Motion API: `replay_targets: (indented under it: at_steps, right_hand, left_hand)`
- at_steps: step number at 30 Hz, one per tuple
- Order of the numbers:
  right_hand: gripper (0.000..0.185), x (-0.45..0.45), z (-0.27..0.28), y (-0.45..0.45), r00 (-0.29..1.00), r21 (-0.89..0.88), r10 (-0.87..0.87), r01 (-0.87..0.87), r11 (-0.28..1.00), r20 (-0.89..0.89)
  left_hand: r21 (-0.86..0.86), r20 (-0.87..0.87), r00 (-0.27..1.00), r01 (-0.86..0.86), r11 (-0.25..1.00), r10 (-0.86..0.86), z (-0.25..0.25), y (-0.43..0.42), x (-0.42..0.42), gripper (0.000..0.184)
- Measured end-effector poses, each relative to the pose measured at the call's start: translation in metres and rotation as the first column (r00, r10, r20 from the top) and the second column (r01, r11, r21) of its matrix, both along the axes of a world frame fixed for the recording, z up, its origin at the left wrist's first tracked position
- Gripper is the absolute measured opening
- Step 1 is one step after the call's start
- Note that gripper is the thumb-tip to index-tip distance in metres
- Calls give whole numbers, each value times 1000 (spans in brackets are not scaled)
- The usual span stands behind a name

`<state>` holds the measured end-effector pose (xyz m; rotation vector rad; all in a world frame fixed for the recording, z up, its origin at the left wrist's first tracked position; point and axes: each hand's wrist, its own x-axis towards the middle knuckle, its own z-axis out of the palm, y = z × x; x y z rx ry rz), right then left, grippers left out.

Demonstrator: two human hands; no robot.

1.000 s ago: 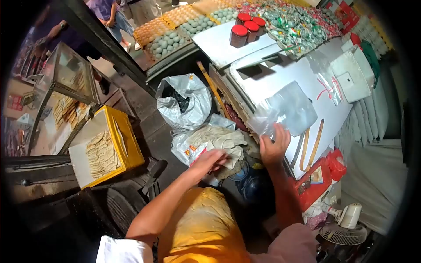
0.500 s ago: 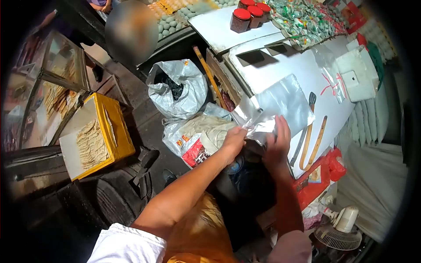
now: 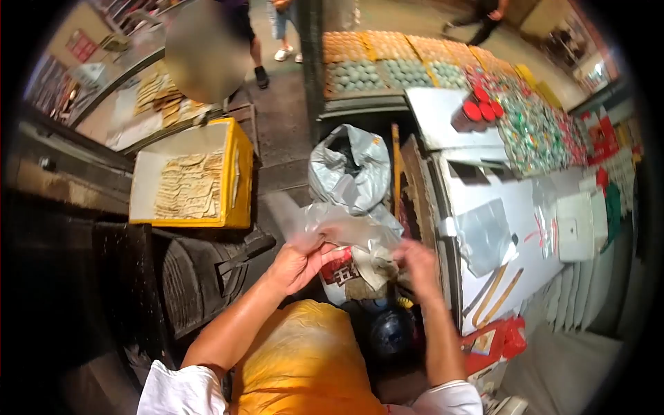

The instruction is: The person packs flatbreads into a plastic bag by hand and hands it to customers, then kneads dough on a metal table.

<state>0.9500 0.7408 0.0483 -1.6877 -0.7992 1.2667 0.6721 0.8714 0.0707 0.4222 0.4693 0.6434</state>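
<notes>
A thin clear plastic bag, blurred by motion, stretches between my two hands above the sacks. My left hand pinches its lower left part, fingers pressed together. At the bag's right end, my right hand grips the plastic, its fingers partly smeared. Below the hands lies a printed sack with a beige cloth on it. A stack of clear bags rests on the white counter to the right, beside wooden tongs.
Flatbreads fill a yellow-edged box at left. A silvery sack stands ahead. Egg trays, red-lidded jars and wrapped items lie at the back. Other people stand or walk beyond.
The bag has come off the counter stack and now spans both hands. My hands have moved left and apart, and the view has turned left.
</notes>
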Motion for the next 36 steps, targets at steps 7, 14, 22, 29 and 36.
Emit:
replay_targets:
  at_steps: [7, 14, 22, 29, 36]
  right_hand:
    - [53, -169, 51, 81, 731, 251, 198, -39, 967, -653]
    - [21, -239, 78, 105, 922, 256, 127, -31, 966, -366]
    - [15, -305, 92, 84, 866, 432, 408, -498, 752, 288]
    - [15, -336, 106, 70, 716, 359, 394, -655, 665, 577]
    - [16, -351, 101, 51, 868, 414, 434, -496, 763, 241]
  left_hand:
    - [-4, 78, 970, -231, 973, 230, 24, -19, -90, 35]
    - [-110, -112, 969, -232, 967, 219, -51, -73, -188, 26]
    - [841, -538, 436, 218, 496, 721, 53, -67, -269, 52]
    - [938, -58, 354, 340, -70, 933, 134, -77, -257, 55]
    - [728, -638, 552, 206, 654, 536, 68, -87, -258, 48]
